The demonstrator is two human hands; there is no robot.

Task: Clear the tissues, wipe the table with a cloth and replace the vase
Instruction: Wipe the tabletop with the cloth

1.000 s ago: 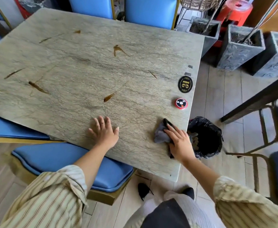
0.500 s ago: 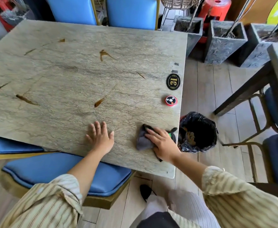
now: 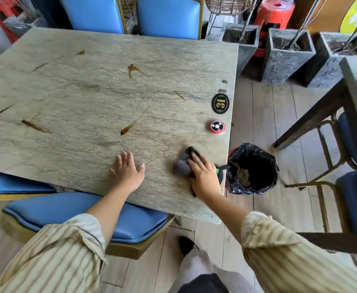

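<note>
A grey stone-patterned table [image 3: 88, 98] fills the left and middle of the head view. A dark grey cloth [image 3: 182, 164] lies on it near the front right corner. My right hand [image 3: 205, 177] presses flat on the cloth with straight fingers. Flat on the bare tabletop to the cloth's left rests my left hand [image 3: 129, 170], fingers spread. No tissues and no vase are in view.
A black oval number plaque [image 3: 220, 103] and a red call button [image 3: 217, 127] sit by the table's right edge. A bin with a black bag [image 3: 254, 169] stands on the floor beside that corner. Blue chairs [image 3: 169, 16] surround the table; stone planters [image 3: 287, 55] stand at back right.
My right hand slid the cloth left along the front edge, then slightly back right. The left hand stayed flat on the table. The camera view shifted.
</note>
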